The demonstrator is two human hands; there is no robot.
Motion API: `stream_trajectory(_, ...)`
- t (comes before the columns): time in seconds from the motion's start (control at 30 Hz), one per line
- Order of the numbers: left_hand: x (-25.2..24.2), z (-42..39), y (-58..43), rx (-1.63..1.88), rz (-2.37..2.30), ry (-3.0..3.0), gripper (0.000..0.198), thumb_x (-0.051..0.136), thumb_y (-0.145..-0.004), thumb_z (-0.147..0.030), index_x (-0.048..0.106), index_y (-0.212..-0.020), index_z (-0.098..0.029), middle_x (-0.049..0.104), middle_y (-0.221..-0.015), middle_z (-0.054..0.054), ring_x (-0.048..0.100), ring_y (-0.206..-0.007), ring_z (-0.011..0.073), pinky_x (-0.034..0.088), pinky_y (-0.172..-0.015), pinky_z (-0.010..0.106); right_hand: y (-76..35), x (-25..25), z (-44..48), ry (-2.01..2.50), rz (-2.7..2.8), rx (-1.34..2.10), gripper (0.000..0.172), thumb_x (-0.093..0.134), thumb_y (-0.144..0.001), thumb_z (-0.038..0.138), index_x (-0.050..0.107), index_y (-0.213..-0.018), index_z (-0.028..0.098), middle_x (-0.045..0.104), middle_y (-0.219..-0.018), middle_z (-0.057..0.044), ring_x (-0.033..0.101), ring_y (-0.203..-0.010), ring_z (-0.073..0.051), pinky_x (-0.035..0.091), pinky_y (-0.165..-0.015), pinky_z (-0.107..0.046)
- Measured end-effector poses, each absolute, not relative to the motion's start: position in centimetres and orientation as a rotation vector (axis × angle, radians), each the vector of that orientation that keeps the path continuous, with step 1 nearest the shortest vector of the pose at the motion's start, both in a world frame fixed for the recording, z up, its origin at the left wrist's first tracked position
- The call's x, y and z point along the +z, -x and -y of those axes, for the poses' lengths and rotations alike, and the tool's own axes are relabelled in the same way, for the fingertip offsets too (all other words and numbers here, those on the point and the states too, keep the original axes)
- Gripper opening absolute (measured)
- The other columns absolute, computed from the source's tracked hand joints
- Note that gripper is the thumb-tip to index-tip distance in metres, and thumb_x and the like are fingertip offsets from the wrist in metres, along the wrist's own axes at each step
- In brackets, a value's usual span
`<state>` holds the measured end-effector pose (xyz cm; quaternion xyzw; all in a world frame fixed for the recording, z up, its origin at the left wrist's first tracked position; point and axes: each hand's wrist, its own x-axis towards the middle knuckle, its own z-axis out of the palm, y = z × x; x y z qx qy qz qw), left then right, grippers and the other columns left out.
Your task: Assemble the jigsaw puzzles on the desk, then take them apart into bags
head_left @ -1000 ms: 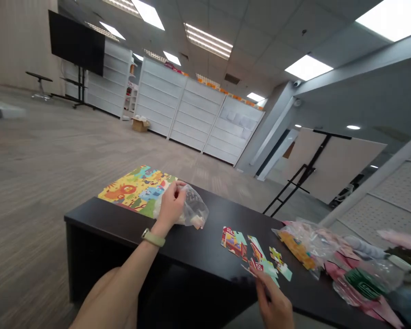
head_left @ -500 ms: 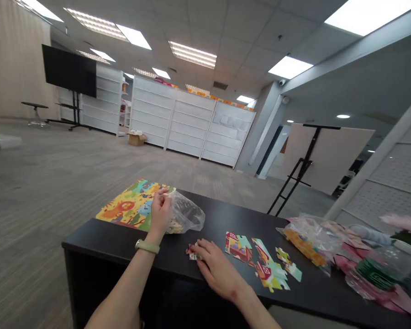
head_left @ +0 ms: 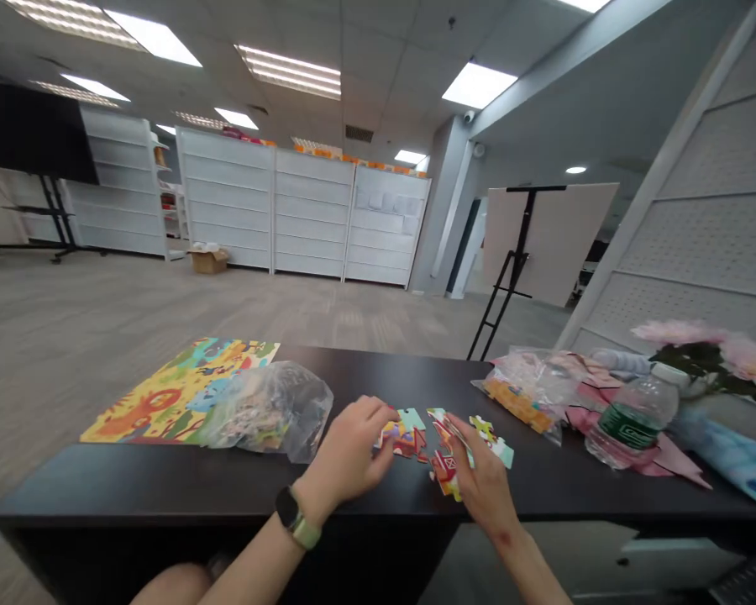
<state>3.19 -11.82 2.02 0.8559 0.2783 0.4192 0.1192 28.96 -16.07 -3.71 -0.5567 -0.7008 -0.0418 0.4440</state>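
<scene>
On the dark table (head_left: 182, 487), my left hand (head_left: 356, 445) wears a watch and curves over the left cluster of joined puzzle pieces (head_left: 411, 430); its fingertips are close to a small red piece. My right hand (head_left: 482, 475) lies over the middle cluster of pieces (head_left: 446, 472), thumb and fingers close together, with something thin between them that I cannot make out. Yellow and pale green pieces (head_left: 502, 449) lie just right of it. A clear plastic bag of loose pieces (head_left: 268, 412) rests partly on the colourful animal picture (head_left: 157, 403) at the left.
To the right are a clear bag with orange pieces (head_left: 520, 402), a plastic bottle with a green label (head_left: 630, 420), pink cloth (head_left: 674, 462) and pink flowers (head_left: 753, 361). An easel (head_left: 510, 269) and white shelves (head_left: 308, 218) stand behind the table.
My left hand has left the plastic bag and moved right to the puzzle clusters. My right hand has moved right from the small red pieces onto the middle cluster. The view has turned right.
</scene>
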Motion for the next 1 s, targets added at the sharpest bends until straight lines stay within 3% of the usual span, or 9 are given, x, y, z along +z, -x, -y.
stream_trajectory(0.07, 0.8, 10.6, -5.8, 0.949, -0.830, -2.563, 0.039, 0.057, -0.088, -0.025, 0.060, -0.127, -0.024, 0.062, -0.127, 0.013, 0.054, -0.118, 0.0317, 0.041, -0.097, 0.044, -31.1, -3.3, 14.9, 1.384, 1.762, -0.093, 0.038, 0.040, -0.099, 0.028, 0.057, -0.132, 0.024, 0.062, -0.135, -0.008, 0.057, -0.127, -0.024, 0.045, -0.109, -0.048)
stream_trajectory(0.13, -0.6, 9.0, -7.7, 0.746, -0.918, -2.599, 0.059, 0.058, -0.089, -0.038, 0.045, -0.145, -0.022, 0.046, -0.149, 0.014, 0.038, -0.138, 0.0347, 0.032, -0.109, 0.049, -32.6, -3.4, 14.4, 1.390, 1.801, -0.052, 0.038, 0.039, -0.099, 0.027, 0.056, -0.133, 0.025, 0.060, -0.137, -0.007, 0.053, -0.131, -0.024, 0.040, -0.113, -0.050)
stream_trajectory(0.2, -1.7, 7.6, -9.0, 0.560, -1.004, -2.627, 0.080, 0.057, -0.089, -0.053, 0.027, -0.155, -0.019, 0.029, -0.160, 0.015, 0.021, -0.148, 0.0358, 0.021, -0.116, 0.052, -33.6, -3.9, 14.5, 1.422, 1.792, 0.005, 0.038, 0.038, -0.099, 0.027, 0.055, -0.133, 0.026, 0.059, -0.138, -0.007, 0.051, -0.132, -0.024, 0.039, -0.114, -0.050)
stream_trajectory(0.27, -2.2, 6.8, -9.5, 0.396, -1.041, -2.639, 0.084, 0.054, -0.088, -0.061, 0.024, -0.156, -0.022, 0.024, -0.162, 0.014, 0.016, -0.149, 0.0371, 0.017, -0.117, 0.056, -34.3, -4.2, 14.8, 1.459, 1.737, 0.048, 0.037, 0.038, -0.099, 0.028, 0.054, -0.133, 0.026, 0.058, -0.138, -0.007, 0.051, -0.131, -0.023, 0.040, -0.112, -0.048)
stream_trajectory(0.4, -1.7, 6.9, -9.0, 0.290, -1.028, -2.611, 0.058, 0.056, -0.090, -0.052, 0.048, -0.143, -0.030, 0.037, -0.156, 0.012, 0.026, -0.146, 0.0353, 0.020, -0.116, 0.057, -35.5, -4.0, 15.3, 1.542, 1.597, 0.113, 0.040, 0.035, -0.100, 0.032, 0.046, -0.139, 0.027, 0.057, -0.138, -0.008, 0.053, -0.128, -0.022, 0.045, -0.108, -0.044)
stream_trajectory(0.5, -1.0, 7.6, -7.6, 0.284, -1.010, -2.547, 0.050, 0.061, -0.089, -0.042, 0.053, -0.137, -0.034, 0.041, -0.152, 0.009, 0.030, -0.143, 0.0335, 0.025, -0.114, 0.055, -36.1, -3.8, 15.5, 1.558, 1.729, 0.166, 0.045, 0.039, -0.099, 0.034, 0.042, -0.144, 0.029, 0.050, -0.147, -0.007, 0.045, -0.137, -0.023, 0.040, -0.112, -0.046)
stream_trajectory(0.67, -0.6, 8.4, -6.0, 0.304, -1.019, -2.449, 0.056, 0.072, -0.081, -0.038, 0.055, -0.135, -0.038, 0.042, -0.147, 0.009, 0.029, -0.138, 0.0381, 0.028, -0.111, 0.058, -35.7, -3.6, 15.8, 1.518, 2.096, 0.156, 0.055, 0.051, -0.093, 0.029, 0.041, -0.147, 0.033, 0.048, -0.150, -0.003, 0.039, -0.141, -0.027, 0.025, -0.119, -0.055)
stream_trajectory(0.83, -0.9, 8.9, -5.9, 0.569, -0.935, -2.444, 0.072, 0.085, -0.066, -0.025, 0.056, -0.132, -0.034, 0.046, -0.131, 0.008, 0.040, -0.125, 0.0312, 0.037, -0.108, 0.048, -32.1, -2.9, 16.3, 1.513, 1.912, 0.066, 0.039, 0.046, -0.097, 0.030, 0.053, -0.135, 0.028, 0.055, -0.143, -0.006, 0.047, -0.133, -0.025, 0.034, -0.112, -0.049)
stream_trajectory(1.0, -1.3, 9.8, -6.5, 0.703, -0.810, -2.473, 0.072, 0.084, -0.068, -0.018, 0.053, -0.131, -0.032, 0.047, -0.124, 0.006, 0.043, -0.116, 0.0267, 0.041, -0.104, 0.043, -25.8, -3.5, 16.3, 1.626, 1.825, 0.058, 0.048, 0.054, -0.094, 0.032, 0.046, -0.141, 0.026, 0.064, -0.132, -0.008, 0.051, -0.127, -0.030, 0.030, -0.109, -0.058)
